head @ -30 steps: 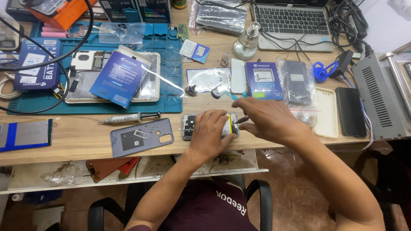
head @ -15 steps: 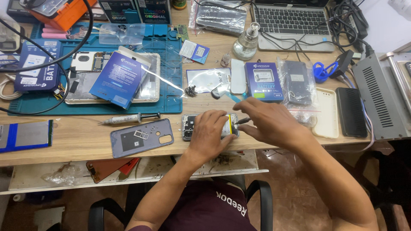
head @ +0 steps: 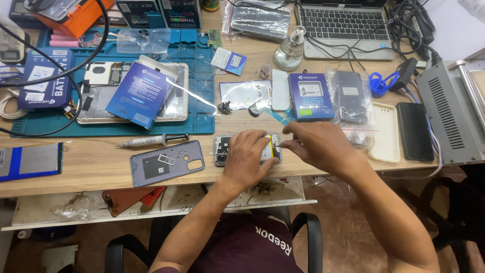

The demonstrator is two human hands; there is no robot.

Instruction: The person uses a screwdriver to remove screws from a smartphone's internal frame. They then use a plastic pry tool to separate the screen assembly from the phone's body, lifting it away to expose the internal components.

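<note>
An opened phone (head: 222, 149) with its back off lies near the front edge of the wooden table (head: 76, 162). My left hand (head: 248, 155) rests flat over it and presses it down. My right hand (head: 318, 145) is just to the right, fingers pinched at the phone's right end around a thin tool or strip; I cannot tell which. A light blue strip (head: 279, 119) pokes up just above my right fingers. The grey back cover (head: 166, 163) lies left of the phone, with a syringe (head: 146, 140) above it.
A teal work mat (head: 202, 108) carries another opened device (head: 101, 76) and a blue box (head: 139, 93). Blue battery packs (head: 311, 96), a glass bottle (head: 290, 49), a laptop (head: 343, 23), a black phone (head: 413, 130), a clear case (head: 384, 132) and a grey machine (head: 449, 111) crowd the right.
My right hand has shifted slightly at the phone's right end. My left hand stays pressed on the phone. Nothing else has moved.
</note>
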